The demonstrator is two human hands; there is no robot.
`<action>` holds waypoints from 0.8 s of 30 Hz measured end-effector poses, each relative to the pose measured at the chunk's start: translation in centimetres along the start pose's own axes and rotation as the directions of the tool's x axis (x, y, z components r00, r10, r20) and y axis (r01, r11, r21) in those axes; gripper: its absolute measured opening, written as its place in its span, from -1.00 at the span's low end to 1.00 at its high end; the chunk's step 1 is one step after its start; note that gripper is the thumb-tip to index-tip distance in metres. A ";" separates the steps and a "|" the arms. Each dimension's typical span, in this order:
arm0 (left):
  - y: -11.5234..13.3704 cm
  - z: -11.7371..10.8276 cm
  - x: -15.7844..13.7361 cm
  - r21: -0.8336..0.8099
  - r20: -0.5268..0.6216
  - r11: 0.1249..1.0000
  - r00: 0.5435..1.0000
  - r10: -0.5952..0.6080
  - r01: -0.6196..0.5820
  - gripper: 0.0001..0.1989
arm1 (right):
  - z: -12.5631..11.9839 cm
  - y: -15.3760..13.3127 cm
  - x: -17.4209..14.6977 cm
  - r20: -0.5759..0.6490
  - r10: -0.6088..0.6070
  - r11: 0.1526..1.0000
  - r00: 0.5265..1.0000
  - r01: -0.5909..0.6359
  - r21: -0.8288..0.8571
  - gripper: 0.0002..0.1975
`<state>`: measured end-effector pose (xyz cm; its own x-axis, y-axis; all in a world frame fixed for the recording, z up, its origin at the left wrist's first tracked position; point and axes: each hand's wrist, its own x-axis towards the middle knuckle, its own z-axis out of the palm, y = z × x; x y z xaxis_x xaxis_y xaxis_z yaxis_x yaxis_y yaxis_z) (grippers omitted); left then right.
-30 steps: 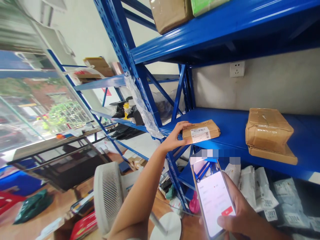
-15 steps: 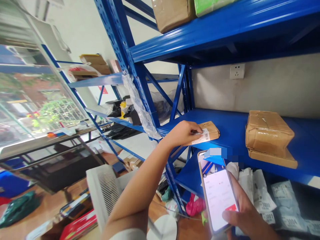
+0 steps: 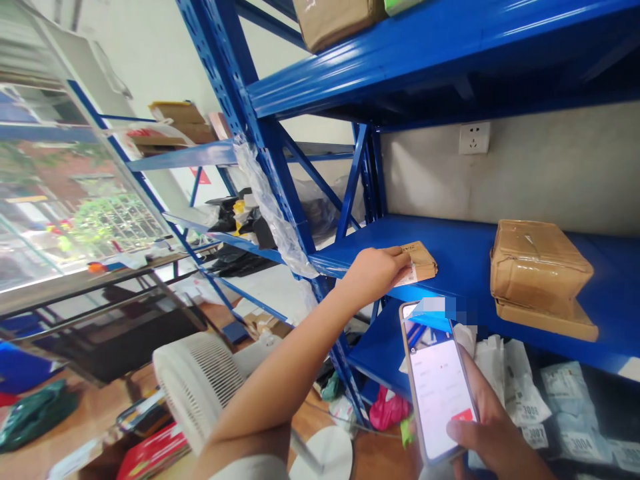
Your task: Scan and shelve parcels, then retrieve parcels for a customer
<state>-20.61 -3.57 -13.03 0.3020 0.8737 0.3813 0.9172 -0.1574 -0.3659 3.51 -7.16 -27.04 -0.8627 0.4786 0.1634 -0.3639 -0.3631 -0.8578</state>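
My left hand (image 3: 379, 272) reaches across to a small flat cardboard box (image 3: 424, 259) at the left end of the blue middle shelf (image 3: 460, 267). Its bent fingers lie over the box's top and cover most of a white label; the thumb is hard to see. Lower down, my right hand (image 3: 483, 417) grips a smartphone (image 3: 443, 393), its thumb over the lower part of the lit screen near a red button. The screen has a camera picture at the top and a pale form below.
Two stacked brown cartons (image 3: 540, 267) sit farther right on the shelf. Below are numbered parcel bags (image 3: 575, 413). A white fan (image 3: 200, 380) stands beside my left forearm, and a blue upright post (image 3: 280, 187) wrapped in plastic rises just left of the box.
My left fingers have slid farther over the small box and now hide most of its label. The view has shifted slightly, while my right hand keeps the phone in much the same place.
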 end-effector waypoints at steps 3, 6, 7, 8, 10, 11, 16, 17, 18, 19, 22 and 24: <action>1.0 0.6 -0.2 0.117 0.020 0.993 1.000 -0.024 0.022 -0.77 | -0.1 0.0 0.1 0.015 0.006 1.000 1.000 -0.006 -0.005 0.03; 1.1 1.3 -0.7 0.114 -0.027 0.993 0.999 -0.039 0.042 -0.77 | -0.1 0.0 0.3 0.028 0.024 1.000 0.999 -0.024 -0.011 0.05; 1.1 1.5 -0.8 0.102 -0.045 0.994 0.998 -0.042 0.046 -0.76 | -0.1 0.0 0.3 0.030 0.027 1.000 0.999 -0.026 -0.010 0.05; 1.1 1.6 -0.8 0.094 -0.058 0.994 0.997 -0.045 0.050 -0.75 | -0.2 0.1 0.3 0.025 0.029 1.000 0.999 -0.028 -0.003 0.06; 1.2 1.6 -0.8 0.096 -0.072 0.993 0.996 -0.056 0.062 -0.73 | -0.2 0.2 0.4 0.006 0.038 0.999 0.999 -0.038 0.026 0.11; 1.3 1.5 -0.7 0.106 -0.071 0.992 0.995 -0.063 0.071 -0.73 | -0.2 0.3 0.4 -0.002 0.041 0.998 0.999 -0.041 0.042 0.14; 1.8 1.3 -0.1 0.129 0.021 0.988 0.996 -0.088 0.085 -0.77 | -0.4 0.7 0.4 0.034 0.032 0.999 0.999 -0.033 0.034 0.10; 1.8 1.3 -0.1 0.108 0.026 0.990 0.995 -0.092 0.089 -0.76 | -0.4 0.8 0.4 0.042 0.031 0.999 0.999 -0.032 0.027 0.09; 1.8 1.3 -0.1 0.081 0.016 0.992 0.995 -0.099 0.098 -0.77 | -0.5 0.9 0.4 0.047 0.032 0.999 0.998 -0.033 0.024 0.08; 1.8 1.4 -0.1 0.054 -0.004 0.992 0.994 -0.110 0.110 -0.78 | -0.5 1.0 0.4 0.049 0.028 0.999 0.998 -0.030 0.024 0.07; 2.1 1.3 0.1 0.018 -0.044 0.991 0.990 -0.134 0.135 -0.78 | -0.6 1.1 0.4 0.039 0.000 1.000 0.999 -0.001 0.029 0.03; 2.6 1.0 0.4 0.040 -0.014 0.991 0.992 -0.129 0.130 -0.78 | -0.5 1.1 0.5 0.033 -0.023 0.999 0.999 0.022 0.032 -0.01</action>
<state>-18.38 -3.16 -14.71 0.1845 0.8804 0.4369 0.9375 -0.0243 -0.3471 2.83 -6.92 -28.08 -0.8653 0.4599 0.1991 -0.3936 -0.3778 -0.8380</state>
